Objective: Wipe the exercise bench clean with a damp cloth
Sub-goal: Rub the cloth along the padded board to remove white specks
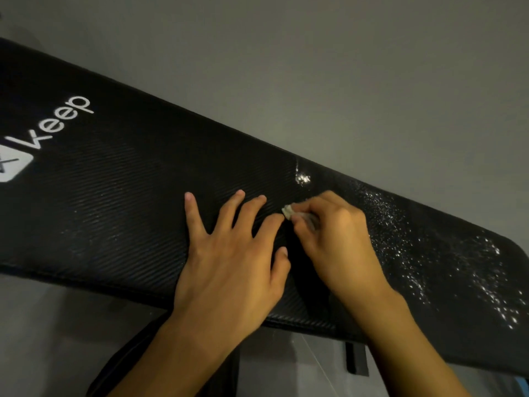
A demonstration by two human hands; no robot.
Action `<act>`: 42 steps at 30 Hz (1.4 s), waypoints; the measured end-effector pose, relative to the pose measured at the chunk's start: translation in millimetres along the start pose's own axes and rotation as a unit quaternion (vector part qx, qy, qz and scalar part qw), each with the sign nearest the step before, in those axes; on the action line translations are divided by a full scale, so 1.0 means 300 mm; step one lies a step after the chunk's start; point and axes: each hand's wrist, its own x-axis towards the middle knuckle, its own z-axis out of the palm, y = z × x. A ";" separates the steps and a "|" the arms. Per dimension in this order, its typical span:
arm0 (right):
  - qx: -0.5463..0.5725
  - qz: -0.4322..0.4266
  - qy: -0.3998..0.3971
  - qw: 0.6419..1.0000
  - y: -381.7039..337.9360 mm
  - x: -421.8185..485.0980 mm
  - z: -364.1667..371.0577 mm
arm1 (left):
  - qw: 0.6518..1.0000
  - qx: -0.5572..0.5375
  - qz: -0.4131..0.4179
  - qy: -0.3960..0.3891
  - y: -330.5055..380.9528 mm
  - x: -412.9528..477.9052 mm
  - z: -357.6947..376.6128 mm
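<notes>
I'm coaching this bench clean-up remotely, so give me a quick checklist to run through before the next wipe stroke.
1. Cloth in hand: ok. The right hand pinches a small pale wad of cloth at its fingertips.
2. Cloth damp: cannot tell.
3. Bench steadied: ok. The left hand lies flat, fingers spread, on the bench pad.
4. Dirt located: ok. White specks lie to the right of the hands, plus a small cluster near the far edge.
5. Stroke path clear: ok. Nothing else lies on the pad.
6. Cloth large enough: not ok. Only a tiny piece shows.
</notes>
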 end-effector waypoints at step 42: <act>-0.089 0.027 0.037 0.995 0.120 0.283 0.058 | 1.000 -0.012 -0.006 -0.002 0.002 0.002 0.004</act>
